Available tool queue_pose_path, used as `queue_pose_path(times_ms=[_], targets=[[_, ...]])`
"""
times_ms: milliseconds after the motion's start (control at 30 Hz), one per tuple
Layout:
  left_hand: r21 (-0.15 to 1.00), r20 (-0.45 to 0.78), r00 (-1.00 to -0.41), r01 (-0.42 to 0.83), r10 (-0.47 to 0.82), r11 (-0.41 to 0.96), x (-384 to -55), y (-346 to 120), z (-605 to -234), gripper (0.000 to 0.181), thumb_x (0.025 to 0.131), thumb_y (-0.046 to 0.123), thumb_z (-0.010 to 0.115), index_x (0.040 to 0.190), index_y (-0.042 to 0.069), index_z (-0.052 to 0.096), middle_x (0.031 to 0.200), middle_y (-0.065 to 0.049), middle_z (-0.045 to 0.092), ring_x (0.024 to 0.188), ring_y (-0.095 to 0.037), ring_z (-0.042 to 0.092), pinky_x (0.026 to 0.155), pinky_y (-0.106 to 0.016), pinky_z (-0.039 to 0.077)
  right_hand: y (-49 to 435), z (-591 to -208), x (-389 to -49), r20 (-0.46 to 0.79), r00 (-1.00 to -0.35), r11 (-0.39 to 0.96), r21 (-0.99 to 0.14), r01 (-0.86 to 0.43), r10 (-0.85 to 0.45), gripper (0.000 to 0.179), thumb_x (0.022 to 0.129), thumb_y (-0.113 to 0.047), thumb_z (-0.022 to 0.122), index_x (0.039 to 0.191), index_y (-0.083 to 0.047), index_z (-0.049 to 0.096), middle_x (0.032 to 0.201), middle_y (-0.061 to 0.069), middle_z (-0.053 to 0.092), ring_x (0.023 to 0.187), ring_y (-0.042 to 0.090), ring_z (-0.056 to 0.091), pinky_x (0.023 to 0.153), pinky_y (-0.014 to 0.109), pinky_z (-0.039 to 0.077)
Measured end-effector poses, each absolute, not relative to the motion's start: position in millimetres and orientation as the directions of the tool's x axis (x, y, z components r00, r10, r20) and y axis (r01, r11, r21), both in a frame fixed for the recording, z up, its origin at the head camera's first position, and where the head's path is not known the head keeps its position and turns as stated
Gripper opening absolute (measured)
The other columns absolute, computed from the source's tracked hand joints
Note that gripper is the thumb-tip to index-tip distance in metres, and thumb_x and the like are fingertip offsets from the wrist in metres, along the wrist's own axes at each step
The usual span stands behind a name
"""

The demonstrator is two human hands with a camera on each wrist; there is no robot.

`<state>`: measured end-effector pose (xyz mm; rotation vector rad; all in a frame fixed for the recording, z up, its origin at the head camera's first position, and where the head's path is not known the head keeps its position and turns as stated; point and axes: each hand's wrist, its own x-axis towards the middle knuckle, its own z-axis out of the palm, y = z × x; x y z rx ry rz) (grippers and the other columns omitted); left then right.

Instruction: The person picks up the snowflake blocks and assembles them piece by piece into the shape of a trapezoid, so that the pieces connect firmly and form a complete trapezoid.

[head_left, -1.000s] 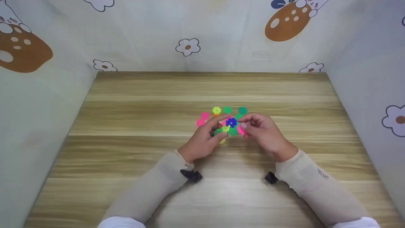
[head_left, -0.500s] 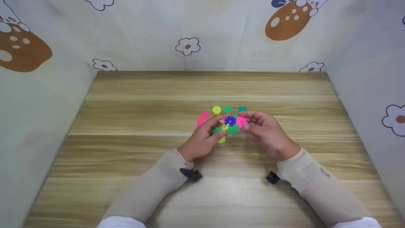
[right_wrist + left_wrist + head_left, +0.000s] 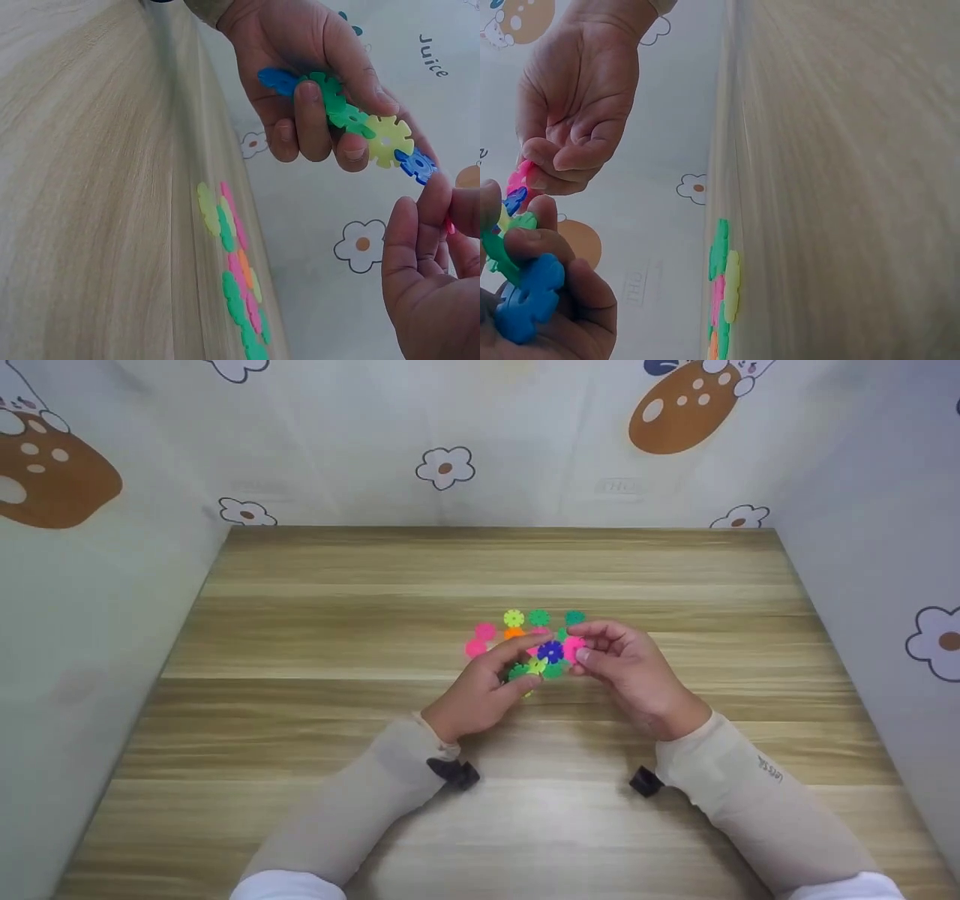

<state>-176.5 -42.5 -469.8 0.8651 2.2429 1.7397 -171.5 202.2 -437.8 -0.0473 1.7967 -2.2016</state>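
My left hand holds a chain of slotted snowflake discs above the table. In the right wrist view the chain runs from a blue disc in the palm, through green discs and a yellow disc, to a dark blue disc at the far end. With thumb and fingers, my right hand pinches a pink disc right beside that dark blue one. Fingers mostly hide the pink disc in the right wrist view, so I cannot tell whether the two slots interlock.
Loose discs lie flat on the wooden table beyond and beneath the hands, among them a yellow disc, a green disc and a pink disc. Patterned cloth walls border the table's back and sides.
My right hand has lifted the pink disc from below the dark blue disc's level to its side, then turned it slightly. The left hand's chain has shifted only a little.
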Motion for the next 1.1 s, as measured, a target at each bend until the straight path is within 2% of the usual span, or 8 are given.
queue_pose_path(times_ms=[133,267,433,567,800,1100], targets=[[0.932,0.199,-0.825,0.325,0.528,0.158,-176.1,-42.5,-470.2,0.053,0.106,0.019,0.064,0.156,0.028,0.052,0.142,0.009,0.058,0.113,-0.016,0.055,0.094,-0.035,0.052,201.9,-436.9,-171.7,-0.171,-0.955,-0.17,-0.962,0.215,-0.242,0.036,0.1,0.007,0.062,0.136,0.009,0.057,0.108,0.008,0.066,0.088,0.016,0.069,0.089,0.032,0.061],[0.933,0.194,-0.825,0.322,0.531,0.16,-175.8,-43.0,-470.1,0.052,0.106,0.021,0.064,0.155,0.032,0.053,0.14,0.009,0.058,0.112,-0.016,0.055,0.093,-0.034,0.052,202.0,-436.6,-171.8,-0.159,-0.952,-0.172,-0.963,0.208,-0.261,0.038,0.098,0.009,0.06,0.136,0.007,0.06,0.111,0.01,0.067,0.093,0.017,0.069,0.092,0.033,0.061],[0.936,0.192,-0.832,0.315,0.521,0.159,-176.3,-43.5,-469.4,0.051,0.105,0.021,0.065,0.154,0.031,0.054,0.147,0.008,0.057,0.117,-0.017,0.056,0.1,-0.037,0.051,203.6,-437.3,-172.5,-0.139,-0.942,-0.157,-0.968,0.194,-0.305,0.044,0.097,0.01,0.06,0.141,0.007,0.058,0.117,0.013,0.065,0.104,0.019,0.068,0.097,0.036,0.06],[0.939,0.196,-0.837,0.311,0.512,0.149,-176.4,-43.6,-469.5,0.052,0.105,0.017,0.065,0.155,0.026,0.054,0.15,0.005,0.056,0.12,-0.018,0.056,0.104,-0.038,0.05,204.2,-439.0,-173.7,-0.124,-0.935,-0.116,-0.978,0.171,-0.332,0.041,0.099,0.008,0.062,0.14,0.01,0.057,0.12,0.013,0.067,0.106,0.02,0.07,0.098,0.037,0.059],[0.938,0.23,-0.834,0.327,0.502,0.113,-177.6,-42.8,-470.6,0.053,0.103,0.015,0.068,0.154,0.017,0.056,0.152,0.0,0.057,0.121,-0.019,0.058,0.106,-0.035,0.05,205.4,-440.9,-174.3,-0.096,-0.926,-0.071,-0.989,0.13,-0.366,0.035,0.1,0.004,0.065,0.133,0.013,0.059,0.118,0.012,0.07,0.098,0.016,0.072,0.093,0.033,0.061],[0.944,0.211,-0.834,0.31,0.51,0.115,-178.1,-42.7,-470.8,0.05,0.104,0.018,0.068,0.153,0.023,0.057,0.149,0.003,0.06,0.121,-0.016,0.058,0.108,-0.037,0.049,206.2,-440.4,-174.3,-0.104,-0.921,-0.043,-0.991,0.129,-0.374,0.033,0.101,0.002,0.065,0.132,0.01,0.061,0.119,0.012,0.069,0.098,0.018,0.071,0.092,0.032,0.061]])
